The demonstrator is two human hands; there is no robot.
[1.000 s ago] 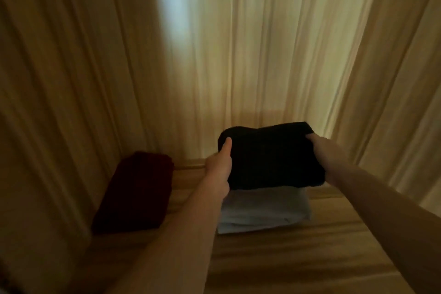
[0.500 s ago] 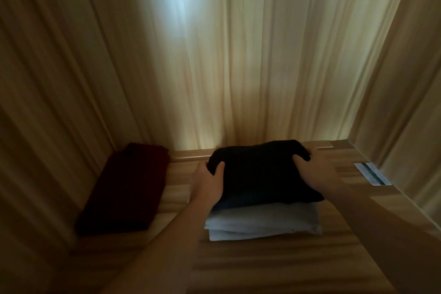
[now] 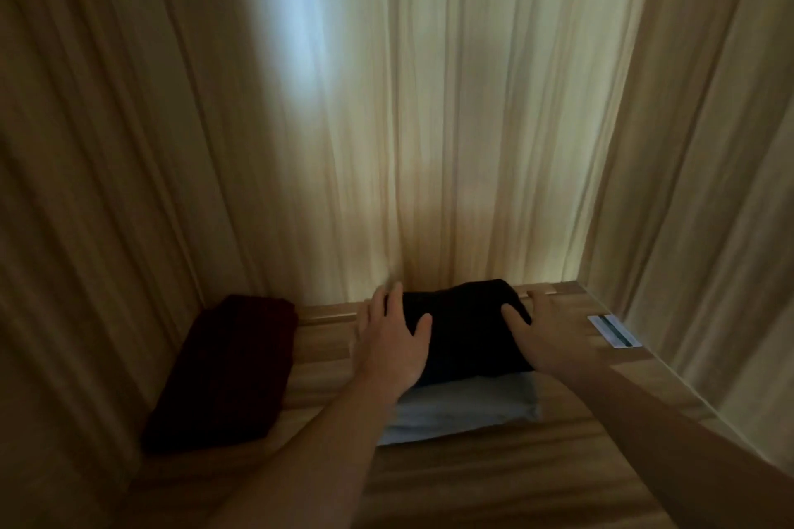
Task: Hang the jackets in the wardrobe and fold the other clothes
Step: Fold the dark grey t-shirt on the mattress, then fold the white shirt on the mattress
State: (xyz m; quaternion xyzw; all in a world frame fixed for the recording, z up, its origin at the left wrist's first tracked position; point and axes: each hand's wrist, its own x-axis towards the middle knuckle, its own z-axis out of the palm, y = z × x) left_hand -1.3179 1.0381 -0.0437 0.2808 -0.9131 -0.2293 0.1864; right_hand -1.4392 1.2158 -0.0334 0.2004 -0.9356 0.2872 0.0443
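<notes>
Both hands, left hand (image 3: 393, 341) and right hand (image 3: 542, 337), lie flat with straight fingers on the black garment (image 3: 468, 333); better press evenly, squaring it over the pale garment (image 3: 464, 410) beneath.

Dim, warm light — soft blur; edges stretched

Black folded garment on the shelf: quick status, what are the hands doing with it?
Left hand and right hand open, flat against its sides. Black folded garment stacked on pale blue folded cloth. Dark red folded garment lies apart, left; nothing blocking.
</notes>
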